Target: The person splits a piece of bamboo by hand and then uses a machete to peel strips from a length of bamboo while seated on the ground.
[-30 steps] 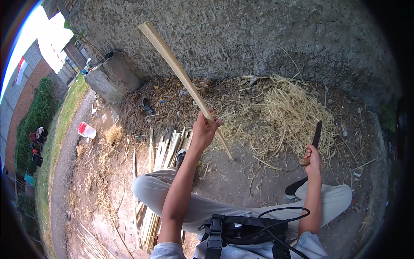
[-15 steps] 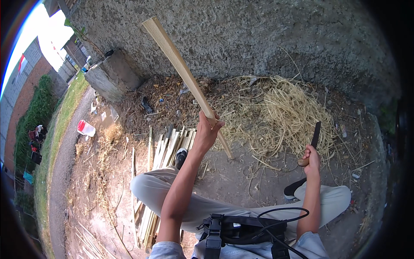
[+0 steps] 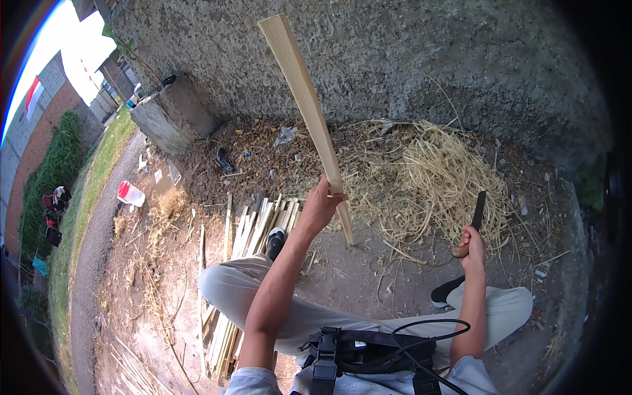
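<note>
A long, pale split strip of bamboo (image 3: 299, 85) stands nearly upright in front of me, its lower tip at the ground. My left hand (image 3: 322, 204) is closed around it, well below its middle. To the right, my right hand (image 3: 472, 248) grips the wooden handle of a machete (image 3: 479, 210). The dark blade points up and away from me, apart from the bamboo. Behind the blade lies a heap of thin straw-coloured shavings (image 3: 447, 178).
A stack of split bamboo strips (image 3: 253, 227) lies beside my left foot (image 3: 276, 240). A rough grey wall (image 3: 408, 59) rises ahead, with a concrete block (image 3: 174, 115) at its left. A red-and-white plastic container (image 3: 130, 193) lies near the path (image 3: 99, 263).
The bamboo's upper end has swung to the right and stands more upright, my left hand shifting slightly right and down. My right hand, with the machete, has lowered a little.
</note>
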`<action>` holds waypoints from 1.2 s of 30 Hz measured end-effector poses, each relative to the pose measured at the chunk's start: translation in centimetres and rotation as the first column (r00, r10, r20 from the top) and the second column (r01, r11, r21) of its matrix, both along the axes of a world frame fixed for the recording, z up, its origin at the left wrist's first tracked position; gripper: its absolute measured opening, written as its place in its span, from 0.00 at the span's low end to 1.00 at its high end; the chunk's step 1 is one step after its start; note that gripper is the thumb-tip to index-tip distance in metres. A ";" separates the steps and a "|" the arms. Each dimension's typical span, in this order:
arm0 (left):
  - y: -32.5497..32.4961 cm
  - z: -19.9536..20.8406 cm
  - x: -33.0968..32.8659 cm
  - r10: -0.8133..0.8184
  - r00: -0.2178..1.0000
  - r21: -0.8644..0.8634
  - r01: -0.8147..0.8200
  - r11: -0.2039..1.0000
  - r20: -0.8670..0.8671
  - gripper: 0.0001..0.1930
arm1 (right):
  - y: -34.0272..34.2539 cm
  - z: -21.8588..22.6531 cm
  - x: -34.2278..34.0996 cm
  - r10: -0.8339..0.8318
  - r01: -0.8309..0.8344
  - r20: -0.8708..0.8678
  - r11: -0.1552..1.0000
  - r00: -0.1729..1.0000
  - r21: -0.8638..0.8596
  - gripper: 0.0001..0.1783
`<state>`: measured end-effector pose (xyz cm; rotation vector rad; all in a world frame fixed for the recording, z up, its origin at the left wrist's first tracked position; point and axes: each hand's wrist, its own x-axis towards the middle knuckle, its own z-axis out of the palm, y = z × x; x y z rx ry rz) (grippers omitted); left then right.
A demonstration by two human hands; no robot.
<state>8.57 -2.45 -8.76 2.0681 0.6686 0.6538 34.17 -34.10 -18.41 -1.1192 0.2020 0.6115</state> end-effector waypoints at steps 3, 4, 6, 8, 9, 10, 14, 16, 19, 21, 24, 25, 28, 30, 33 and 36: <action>0.2 -0.1 -0.2 0.030 0.999 -0.006 -0.030 1.000 -0.040 0.17 | 0.3 -0.4 0.0 0.009 -0.009 0.007 1.000 1.000 -0.011 0.05; 0.3 -0.4 -0.2 0.030 0.999 0.048 -0.028 0.998 -0.041 0.17 | 0.4 -0.4 -0.1 0.006 -0.006 -0.002 1.000 1.000 -0.022 0.05; 0.5 -0.7 -0.2 0.033 0.998 0.072 -0.030 0.997 -0.046 0.16 | 0.4 -0.5 -0.2 0.008 -0.009 -0.007 1.000 1.000 -0.014 0.05; 0.7 -0.8 -0.2 0.036 0.998 0.097 -0.030 0.995 -0.054 0.16 | 0.4 -0.5 -0.2 0.013 -0.014 -0.013 1.000 1.000 -0.017 0.05; 0.7 -0.9 -0.2 0.041 0.998 0.103 -0.035 0.994 -0.055 0.16 | 0.4 -0.6 -0.1 0.015 -0.015 -0.009 1.000 1.000 -0.016 0.05; 0.8 -0.9 -0.2 0.046 0.997 0.110 -0.039 0.993 -0.056 0.16 | 0.4 -0.7 0.0 0.016 -0.016 0.005 1.000 1.000 -0.022 0.05; 0.5 -0.3 -0.3 0.032 0.999 0.066 -0.030 0.997 -0.022 0.15 | 0.4 -0.6 -0.1 0.016 -0.015 0.024 0.999 1.000 -0.039 0.07; 0.4 -0.1 -0.4 0.037 0.999 0.064 -0.035 0.997 -0.036 0.16 | 0.4 -0.6 -0.2 0.026 -0.025 0.025 0.999 0.999 -0.040 0.07; 0.4 -0.1 -0.6 0.031 0.999 0.097 -0.027 0.995 -0.041 0.16 | 0.5 -0.5 -0.2 0.031 -0.031 0.020 0.999 0.999 -0.038 0.07; 0.2 0.0 -0.6 0.045 0.998 0.097 -0.041 0.994 -0.049 0.16 | 0.5 -0.6 -0.2 0.027 -0.026 0.014 0.999 1.000 -0.038 0.08; 0.0 0.3 -0.6 0.056 0.997 0.091 -0.050 0.995 -0.061 0.16 | 0.4 -0.9 -0.1 0.026 -0.026 0.018 0.999 0.999 -0.040 0.08; 0.0 0.3 -0.6 0.053 0.997 0.087 -0.047 0.995 -0.062 0.17 | 0.3 -1.0 0.0 0.033 -0.032 0.029 0.999 0.999 -0.043 0.07; 0.5 0.0 -0.7 0.049 0.996 0.095 -0.042 0.995 -0.073 0.17 | 0.3 -1.0 -0.2 0.046 -0.044 0.036 0.998 0.998 -0.048 0.07; 0.8 -0.4 -0.6 0.068 0.996 0.086 -0.064 0.994 -0.051 0.17 | 0.4 -0.9 -0.2 0.051 -0.049 0.033 0.998 0.998 -0.050 0.07; 1.1 -0.8 -0.5 0.090 0.996 0.084 -0.088 0.993 -0.027 0.18 | 0.4 -0.9 -0.3 0.054 -0.052 0.028 0.997 0.998 -0.060 0.07; 1.3 -0.9 -0.6 0.099 0.995 0.100 -0.096 0.990 -0.032 0.18 | 0.6 -0.8 -0.4 0.056 -0.055 0.025 0.997 0.998 -0.056 0.07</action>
